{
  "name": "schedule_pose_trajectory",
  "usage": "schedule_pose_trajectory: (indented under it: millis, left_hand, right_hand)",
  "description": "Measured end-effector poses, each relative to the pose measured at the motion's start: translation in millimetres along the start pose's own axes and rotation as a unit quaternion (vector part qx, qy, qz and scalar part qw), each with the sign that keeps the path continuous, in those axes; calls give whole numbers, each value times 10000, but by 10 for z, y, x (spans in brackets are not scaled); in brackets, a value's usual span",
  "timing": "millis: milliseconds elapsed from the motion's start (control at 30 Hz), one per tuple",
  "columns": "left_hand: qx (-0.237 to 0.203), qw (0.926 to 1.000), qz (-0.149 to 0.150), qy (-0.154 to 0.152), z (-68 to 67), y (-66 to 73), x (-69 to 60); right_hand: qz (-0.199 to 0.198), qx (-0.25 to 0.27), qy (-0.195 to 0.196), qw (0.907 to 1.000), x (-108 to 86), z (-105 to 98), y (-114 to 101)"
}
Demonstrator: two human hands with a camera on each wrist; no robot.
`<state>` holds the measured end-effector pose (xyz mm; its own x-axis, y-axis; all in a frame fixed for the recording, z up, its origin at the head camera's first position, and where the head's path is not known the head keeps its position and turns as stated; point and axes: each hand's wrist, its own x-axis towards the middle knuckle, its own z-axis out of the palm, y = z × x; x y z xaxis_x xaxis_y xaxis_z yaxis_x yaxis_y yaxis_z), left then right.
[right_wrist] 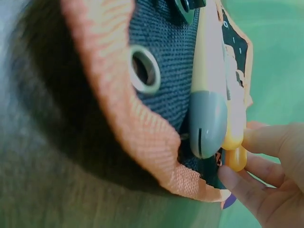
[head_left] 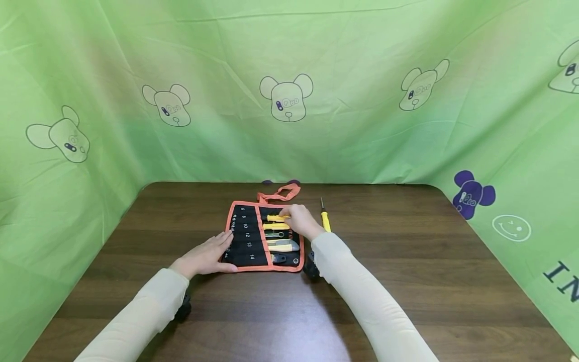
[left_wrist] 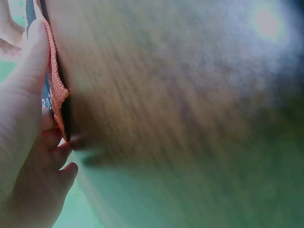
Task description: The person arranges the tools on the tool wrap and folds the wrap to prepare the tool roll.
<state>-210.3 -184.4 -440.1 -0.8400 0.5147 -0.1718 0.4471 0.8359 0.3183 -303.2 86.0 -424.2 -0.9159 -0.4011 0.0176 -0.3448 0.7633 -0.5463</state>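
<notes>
A black tool pouch (head_left: 246,255) with orange trim lies spread on the table, printed with numbers. My left hand (head_left: 208,255) rests on its left edge, fingers extended over the cloth and thumb along the near border. At the far right of the pouch my right hand (head_left: 302,220) pinches the end of a yellow handle (head_left: 275,218); the tool's other end is hidden in its pocket. Nearer pockets hold another yellow handle (head_left: 275,227), a small wrench (head_left: 274,235), a grey-and-yellow utility knife (right_wrist: 208,123) and a black-ended tool (head_left: 278,258).
A yellow-handled screwdriver (head_left: 325,220) lies right of the pouch, its shaft pointing away. An orange strap (head_left: 285,192) trails from the far edge. A metal eyelet (right_wrist: 144,70) sits at the pouch's near right corner. Green printed cloth (head_left: 289,146) hangs behind the brown table (head_left: 407,281).
</notes>
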Motion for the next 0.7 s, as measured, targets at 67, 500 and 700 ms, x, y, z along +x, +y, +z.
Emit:
schedule_pose_trajectory:
  millis: [67, 500, 700]
  left_hand:
    - [26, 10000, 11, 4, -2, 2, -5]
    - [-15, 9999, 148, 81, -17, 17, -17]
    - [-29, 9999, 128, 46, -18, 10, -11]
  right_hand:
    - [9, 15, 73, 10000, 2, 4, -1]
    - [-126, -164, -4, 9998, 24, 11, 7]
    - [-315, -410, -148, 9986, 42, -4, 11]
